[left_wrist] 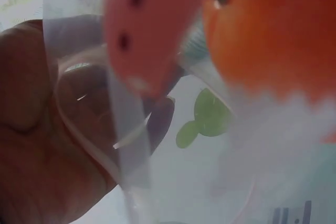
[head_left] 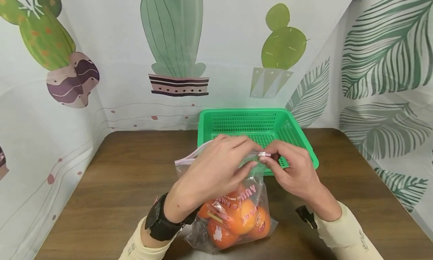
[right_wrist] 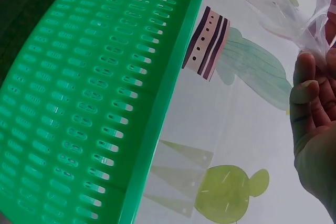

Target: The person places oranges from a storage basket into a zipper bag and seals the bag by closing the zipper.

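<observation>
A clear zip bag [head_left: 267, 200] with pink lettering holds several oranges [head_left: 248, 216] and stands near the front of the table. Its pink zip strip [head_left: 184, 161] runs along the top edge, partly hidden behind my left hand [head_left: 216, 166]. That hand pinches the bag's top between thumb and fingers. At the right end of the strip, my right hand [head_left: 294, 168] pinches the bag's corner beside the small pink-and-white slider [head_left: 264, 154]. In the left wrist view, the see-through plastic lies in front of the palm [left_wrist: 31, 129], with one orange [left_wrist: 273, 35] close to the camera.
Just behind the bag, a green plastic basket [head_left: 297, 128] with slotted walls sits on the brown wooden table [head_left: 135, 177]. A white cloth [head_left: 233, 46] printed with cacti and leaves hangs behind the table and along its sides.
</observation>
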